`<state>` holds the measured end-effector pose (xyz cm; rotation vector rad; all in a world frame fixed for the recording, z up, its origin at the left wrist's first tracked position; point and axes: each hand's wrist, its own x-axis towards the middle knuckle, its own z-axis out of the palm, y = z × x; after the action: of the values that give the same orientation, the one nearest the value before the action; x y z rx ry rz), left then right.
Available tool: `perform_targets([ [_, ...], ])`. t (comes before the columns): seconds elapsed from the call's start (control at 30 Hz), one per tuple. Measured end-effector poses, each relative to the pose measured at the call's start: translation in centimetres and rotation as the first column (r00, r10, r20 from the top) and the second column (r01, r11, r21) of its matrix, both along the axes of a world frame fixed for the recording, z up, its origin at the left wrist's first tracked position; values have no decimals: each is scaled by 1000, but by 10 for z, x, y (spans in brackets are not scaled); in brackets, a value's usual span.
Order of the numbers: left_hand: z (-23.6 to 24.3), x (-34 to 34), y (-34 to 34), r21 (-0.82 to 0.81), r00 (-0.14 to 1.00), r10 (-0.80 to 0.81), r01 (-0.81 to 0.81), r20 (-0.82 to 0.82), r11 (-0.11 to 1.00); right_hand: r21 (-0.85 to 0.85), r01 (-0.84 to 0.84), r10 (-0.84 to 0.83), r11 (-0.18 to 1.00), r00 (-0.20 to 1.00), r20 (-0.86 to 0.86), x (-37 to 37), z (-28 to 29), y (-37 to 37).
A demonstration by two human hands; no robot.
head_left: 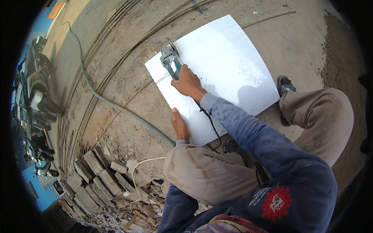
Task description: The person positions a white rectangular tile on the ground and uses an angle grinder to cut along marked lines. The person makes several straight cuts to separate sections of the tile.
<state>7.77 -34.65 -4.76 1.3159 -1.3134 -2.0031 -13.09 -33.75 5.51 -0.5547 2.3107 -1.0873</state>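
My right hand (187,82) is closed on a grey and teal angle grinder (172,62), its disc at the top end, over a white sheet (229,58) lying on the dirt. A rusty brown streak crosses the sheet's left part beside the tool. The grinder's black cord (208,120) runs down from under my wrist. My left hand (179,124) rests on the sheet's lower left edge, fingers extended. My bent legs are beside the sheet, with a dark shoe (286,85) at its right edge.
Long steel rods (116,42) and a grey hose (116,106) lie on the ground at left. Broken concrete blocks (105,179) and rubble are piled at lower left, with a pale cable across. Parked motorbikes (40,103) line the far left.
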Motion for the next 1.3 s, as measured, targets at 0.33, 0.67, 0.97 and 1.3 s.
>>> perform_targets([
  [0.33,-3,1,-2,48,1000,3,-2,-18,999,27,-12,11,1000,1000,25,6,4,9],
  [0.67,-1,0,-1,30,999,-8,9,-35,1000,38,-17,15,999,999,48,17,4,23],
  [0.97,7,-1,0,13,1000,-20,20,-2,1000,59,-16,13,998,998,62,22,4,29],
  [1.3,8,-4,2,2,1000,12,-12,-5,1000,71,-20,17,997,999,49,23,5,31],
])
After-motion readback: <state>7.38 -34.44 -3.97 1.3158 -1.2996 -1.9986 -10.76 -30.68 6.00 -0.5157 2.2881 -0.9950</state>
